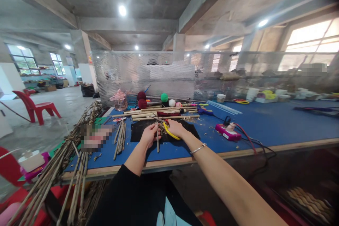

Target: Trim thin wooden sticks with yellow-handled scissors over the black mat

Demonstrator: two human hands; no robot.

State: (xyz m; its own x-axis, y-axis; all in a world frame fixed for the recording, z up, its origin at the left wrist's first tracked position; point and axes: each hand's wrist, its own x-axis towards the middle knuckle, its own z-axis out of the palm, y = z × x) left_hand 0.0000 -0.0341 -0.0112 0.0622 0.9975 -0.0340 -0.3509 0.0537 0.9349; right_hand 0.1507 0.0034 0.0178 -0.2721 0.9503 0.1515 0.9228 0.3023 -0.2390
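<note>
My left hand is closed around a thin brown twig, which stands nearly upright over the table's front part. In my right hand are scissors with yellow handles, their blades pointing left toward the twig's upper end. Whether the blades touch the twig is too small to tell. Beneath both hands lies a black cloth strewn with small plant scraps. A small bunch of cut twigs rests to the left of my left hand. Pale wooden rods lie just behind the cloth.
Long bundled branches hang over the table's left edge. Yarn balls and a pink-lidded jar stand at the back before a perforated metal screen. A magenta power strip with cables sits right on the blue tabletop.
</note>
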